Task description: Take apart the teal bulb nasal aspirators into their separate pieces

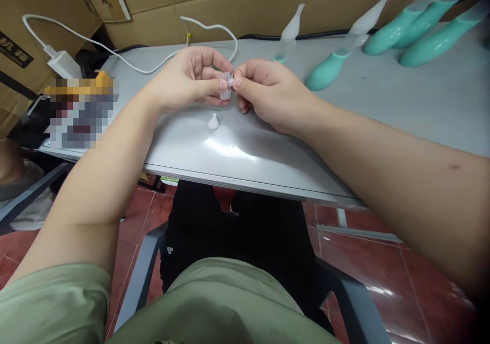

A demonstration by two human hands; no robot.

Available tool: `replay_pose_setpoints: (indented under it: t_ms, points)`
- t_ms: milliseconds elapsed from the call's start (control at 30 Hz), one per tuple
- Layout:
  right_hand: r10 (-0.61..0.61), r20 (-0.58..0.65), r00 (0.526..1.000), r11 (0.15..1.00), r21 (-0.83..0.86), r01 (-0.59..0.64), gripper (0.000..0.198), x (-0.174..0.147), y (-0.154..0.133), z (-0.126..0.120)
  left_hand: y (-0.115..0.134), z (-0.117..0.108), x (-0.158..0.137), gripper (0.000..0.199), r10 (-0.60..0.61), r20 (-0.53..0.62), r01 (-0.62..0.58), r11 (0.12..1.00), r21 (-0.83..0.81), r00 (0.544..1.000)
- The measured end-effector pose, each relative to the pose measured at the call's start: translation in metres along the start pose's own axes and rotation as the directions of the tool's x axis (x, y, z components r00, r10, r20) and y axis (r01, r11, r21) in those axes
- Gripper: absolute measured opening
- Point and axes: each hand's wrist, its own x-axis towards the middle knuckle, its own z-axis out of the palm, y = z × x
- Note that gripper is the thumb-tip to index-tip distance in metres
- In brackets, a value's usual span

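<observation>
Grey bench (184, 140) below, I see left hand (195, 78) and right hand (268, 91) pinching a translucent piece (225, 95) between them; the white cone (213, 123) stands bodyward, nearer left.

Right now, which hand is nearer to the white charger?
The left hand. It is off to the right of the charger, holding a clear plastic piece. The right hand is farther right, its fingertips pinching that piece.
</observation>
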Motion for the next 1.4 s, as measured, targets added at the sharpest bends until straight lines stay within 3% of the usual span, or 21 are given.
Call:
replay_pose_setpoints:
  t_ms: [233,400,500,600,700,867,967,1167,1400]
  points:
    - [0.004,0.036,0.999,0.989,0.151,-0.009,0.02,0.006,0.009,-0.002,-0.005,-0.002,0.004,0.059,0.072,0.044,-0.069,0.996,-0.064,0.996]
    - [-0.023,0.074,0.997,0.973,0.229,0.005,0.019,0.007,0.014,-0.004,-0.003,-0.003,0.002,0.056,0.041,0.04,-0.041,0.999,-0.003,0.998]
    - [-0.014,0.024,1.0,0.982,0.191,0.009,0.016,0.005,0.013,-0.004,-0.001,-0.003,0.001,0.053,0.044,0.017,-0.044,0.999,-0.013,0.999]
    - [-0.081,-0.069,0.994,0.991,0.103,0.088,0.018,0.005,0.011,-0.003,0.0,-0.001,0.0,0.049,0.062,-0.033,-0.063,0.998,-0.009,0.998]
    - [-0.145,-0.135,0.98,0.979,0.123,0.161,0.019,0.005,0.01,-0.003,0.0,0.001,0.001,0.049,0.082,-0.042,-0.082,0.997,0.016,0.996]
    - [-0.069,-0.118,0.991,0.982,0.168,0.088,0.015,0.005,0.01,-0.002,-0.002,0.001,0.003,0.051,0.056,-0.02,-0.056,0.998,0.034,0.998]
    - [-0.08,-0.025,0.996,0.954,0.289,0.084,0.024,0.006,0.013,-0.003,-0.002,-0.002,0.003,0.054,0.048,-0.008,-0.047,0.999,0.022,0.999]
    - [-0.009,0.114,0.993,0.895,0.444,-0.042,0.026,0.004,0.01,0.0,0.004,-0.004,-0.003,0.05,0.048,0.006,-0.049,0.996,0.08,0.999]
    - [0.066,0.071,0.995,0.855,0.51,-0.093,0.017,0.006,0.009,-0.005,0.008,-0.009,-0.007,0.039,0.108,-0.062,-0.102,0.991,0.091,0.992]
